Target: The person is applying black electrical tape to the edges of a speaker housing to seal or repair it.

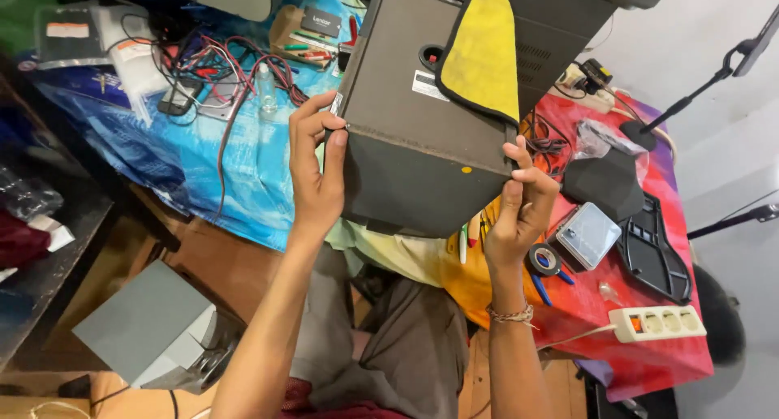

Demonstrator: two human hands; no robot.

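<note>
A large dark speaker cabinet [414, 135] is tipped up at the table's near edge, its back panel facing me. A yellow cloth with a black border [485, 54] is draped over its upper right side. My left hand [315, 163] grips the cabinet's left edge, thumb on the corner. My right hand [521, 204] grips the lower right corner, fingers curled round it. A bracelet sits on my right wrist.
A blue sheet [219, 159] covers the table's left, with tangled wires [219, 62] and a small clear bottle [267, 86]. On the red cloth [649, 362] at right lie a white power strip [657, 323], tape roll [544, 260], clear box [588, 235] and black pads. A grey box [150, 326] stands on the floor.
</note>
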